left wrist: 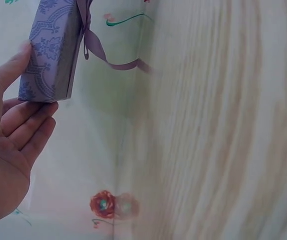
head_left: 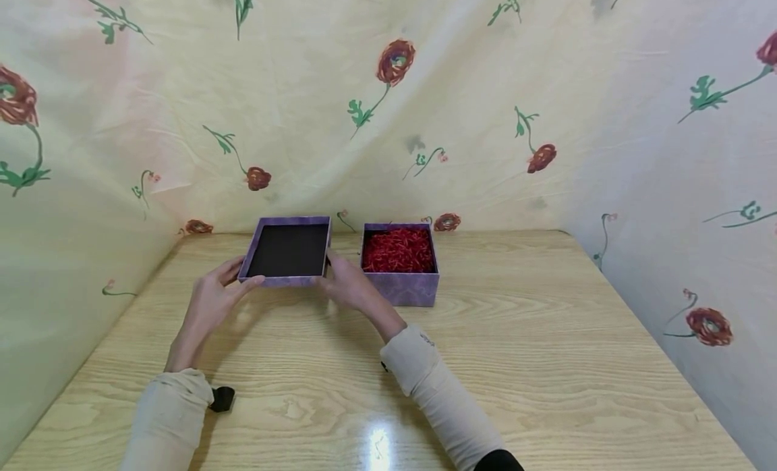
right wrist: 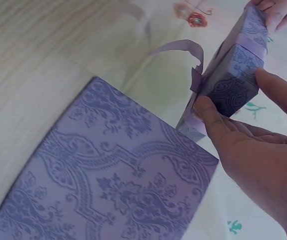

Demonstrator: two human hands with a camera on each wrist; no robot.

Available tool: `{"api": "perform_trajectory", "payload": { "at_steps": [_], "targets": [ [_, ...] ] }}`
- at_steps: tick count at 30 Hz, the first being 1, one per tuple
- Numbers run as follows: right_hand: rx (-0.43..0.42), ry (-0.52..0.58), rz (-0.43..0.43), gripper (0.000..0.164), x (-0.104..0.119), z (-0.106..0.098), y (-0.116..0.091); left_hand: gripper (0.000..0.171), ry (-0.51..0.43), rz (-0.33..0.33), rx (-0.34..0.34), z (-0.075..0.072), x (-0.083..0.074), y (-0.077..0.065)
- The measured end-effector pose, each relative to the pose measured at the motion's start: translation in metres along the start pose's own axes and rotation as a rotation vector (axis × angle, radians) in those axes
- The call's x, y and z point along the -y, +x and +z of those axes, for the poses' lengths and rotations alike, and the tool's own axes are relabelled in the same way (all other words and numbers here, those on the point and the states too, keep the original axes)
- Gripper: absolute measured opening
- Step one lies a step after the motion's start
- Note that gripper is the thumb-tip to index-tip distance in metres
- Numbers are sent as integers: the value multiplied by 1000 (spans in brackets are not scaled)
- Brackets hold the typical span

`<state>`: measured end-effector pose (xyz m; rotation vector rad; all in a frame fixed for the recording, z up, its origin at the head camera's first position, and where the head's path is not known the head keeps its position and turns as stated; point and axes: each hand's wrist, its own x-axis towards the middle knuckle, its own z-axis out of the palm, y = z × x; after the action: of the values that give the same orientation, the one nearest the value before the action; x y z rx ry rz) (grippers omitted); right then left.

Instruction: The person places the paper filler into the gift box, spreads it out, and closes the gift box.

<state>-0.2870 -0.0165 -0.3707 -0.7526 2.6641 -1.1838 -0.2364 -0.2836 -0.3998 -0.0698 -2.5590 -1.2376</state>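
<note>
Left forearm (head_left: 166, 417) runs forward, right forearm (head_left: 443, 397) slants leftward over the tabletop (head_left: 564, 336). Left hand (head_left: 214, 298) and right hand (head_left: 348, 283) each grip the lid (head_left: 288, 250) near a front corner, fingers holding its sides, dark inside tilted toward the wearer, ribbon (left wrist: 97, 48) trailing beneath. Lid held up between the tabletop's far left corner and the box (head_left: 402, 290) of red shreds (head_left: 399, 250), near the far edge.

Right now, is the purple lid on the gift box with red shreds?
No, the left hand and right hand hold the purple lid beside the open gift box.
</note>
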Motion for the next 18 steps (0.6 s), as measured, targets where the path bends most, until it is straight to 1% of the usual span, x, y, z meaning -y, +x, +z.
{"api": "perform_trajectory", "payload": {
  "at_steps": [5, 10, 14, 18],
  "targets": [
    [-10, 13, 20, 78, 4, -9, -6, 79, -13, 4, -5, 2, -6, 2],
    [-47, -9, -4, 76, 5, -19, -12, 80, -21, 9, -9, 6, -15, 5],
    [-67, -18, -18, 74, 3, -27, -15, 79, -5, 35, -23, 11, -22, 8],
    [-67, -17, -15, 73, 1, -33, -18, 77, -1, 64, -36, 14, -27, 10]
  ]
}}
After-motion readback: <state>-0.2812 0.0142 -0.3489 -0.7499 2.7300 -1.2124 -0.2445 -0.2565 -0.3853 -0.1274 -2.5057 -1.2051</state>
